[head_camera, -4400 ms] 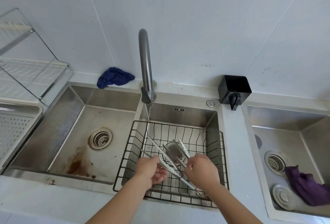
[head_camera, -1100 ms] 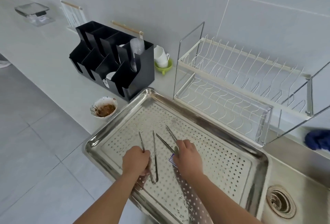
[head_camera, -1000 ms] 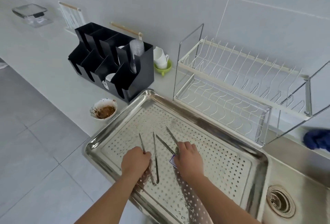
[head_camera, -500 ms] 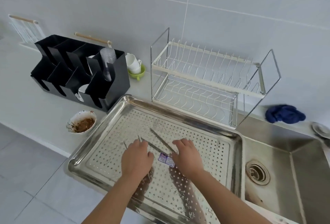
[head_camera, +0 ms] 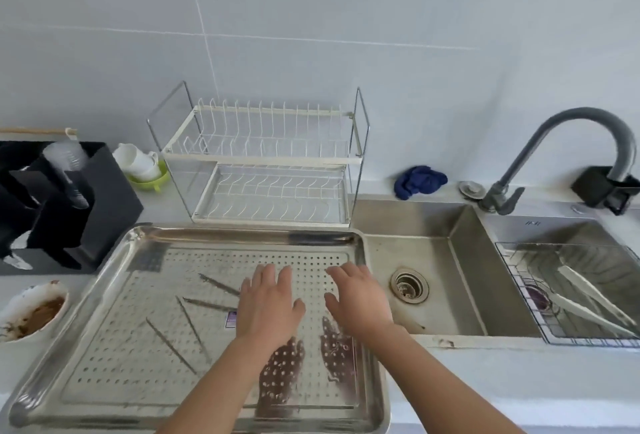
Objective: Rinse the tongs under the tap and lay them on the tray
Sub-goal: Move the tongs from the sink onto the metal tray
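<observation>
Perforated steel tray (head_camera: 367, 357) on the pale tabletop (head_camera: 485, 381), taken here as the landmark. Two pairs of thin metal tongs lie flat on the tray floor, left of centre: one pair (head_camera: 180, 336) nearer the front, its arms spread toward the left rim, and a second pair (head_camera: 216, 291) behind it, its arms running toward the left hand and partly hidden beneath it; a small printed label lies at their hidden end. The left hand (head_camera: 268, 305) hovers palm-down over the middle of the tray, grip released, fingers spread and holding nothing. The right hand (head_camera: 356, 298) hovers over the right part of the tray, likewise released and empty; both cast dark reflections on the tray floor toward its front rim. Behind the tray stands a two-tier wire dish rack (head_camera: 270, 163). To the rear left of the tray sit a black compartmented organiser (head_camera: 104, 198) and a green saucer with white cups (head_camera: 142, 167); at its left side, a small bowl with brown residue (head_camera: 31, 312). Directly right of the tray lies a steel sink basin (head_camera: 433, 281), with a blue cloth (head_camera: 419, 181) on the ledge behind it. Farther right, a grey curved tap (head_camera: 568, 143) arches toward a second basin holding a wire basket (head_camera: 571, 338), in which larger white tongs (head_camera: 588, 305) rest.
</observation>
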A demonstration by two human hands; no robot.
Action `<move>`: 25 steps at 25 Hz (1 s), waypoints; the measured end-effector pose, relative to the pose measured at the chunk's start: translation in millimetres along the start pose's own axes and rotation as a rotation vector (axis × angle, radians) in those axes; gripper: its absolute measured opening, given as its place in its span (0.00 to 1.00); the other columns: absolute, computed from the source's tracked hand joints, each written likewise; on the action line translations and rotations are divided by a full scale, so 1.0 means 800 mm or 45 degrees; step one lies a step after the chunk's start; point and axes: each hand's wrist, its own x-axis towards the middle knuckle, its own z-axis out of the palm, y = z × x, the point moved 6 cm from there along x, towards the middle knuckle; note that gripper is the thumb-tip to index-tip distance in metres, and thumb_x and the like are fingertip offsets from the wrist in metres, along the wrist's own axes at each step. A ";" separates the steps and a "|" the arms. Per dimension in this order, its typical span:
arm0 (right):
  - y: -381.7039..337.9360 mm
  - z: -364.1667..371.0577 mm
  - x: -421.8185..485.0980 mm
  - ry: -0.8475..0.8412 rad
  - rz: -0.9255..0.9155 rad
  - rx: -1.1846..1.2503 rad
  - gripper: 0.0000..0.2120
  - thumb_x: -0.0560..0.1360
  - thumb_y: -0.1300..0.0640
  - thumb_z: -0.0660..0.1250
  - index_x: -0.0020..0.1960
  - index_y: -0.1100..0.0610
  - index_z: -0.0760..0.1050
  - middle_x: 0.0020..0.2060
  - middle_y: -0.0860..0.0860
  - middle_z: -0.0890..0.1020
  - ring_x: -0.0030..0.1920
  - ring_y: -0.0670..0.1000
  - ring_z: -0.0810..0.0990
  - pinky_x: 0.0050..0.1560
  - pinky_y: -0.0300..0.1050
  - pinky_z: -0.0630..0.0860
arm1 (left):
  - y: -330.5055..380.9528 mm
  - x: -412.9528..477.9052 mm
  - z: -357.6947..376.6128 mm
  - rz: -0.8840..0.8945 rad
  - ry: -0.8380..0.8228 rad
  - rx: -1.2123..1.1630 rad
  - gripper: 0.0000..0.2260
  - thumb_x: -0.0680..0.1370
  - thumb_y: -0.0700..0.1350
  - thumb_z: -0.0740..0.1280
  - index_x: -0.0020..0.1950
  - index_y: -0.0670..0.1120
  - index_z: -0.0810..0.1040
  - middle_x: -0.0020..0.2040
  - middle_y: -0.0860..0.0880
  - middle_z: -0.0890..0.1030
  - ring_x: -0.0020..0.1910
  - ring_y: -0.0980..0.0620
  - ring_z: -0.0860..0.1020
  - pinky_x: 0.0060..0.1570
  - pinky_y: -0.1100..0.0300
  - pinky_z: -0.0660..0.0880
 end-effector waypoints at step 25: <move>0.561 -0.183 -0.193 0.079 0.753 0.061 0.21 0.78 0.49 0.64 0.71 0.49 0.71 0.62 0.48 0.78 0.65 0.54 0.71 0.55 0.50 0.76 | 0.600 0.071 0.084 0.621 -0.032 -0.076 0.29 0.79 0.58 0.62 0.77 0.45 0.65 0.72 0.42 0.71 0.72 0.42 0.69 0.71 0.48 0.67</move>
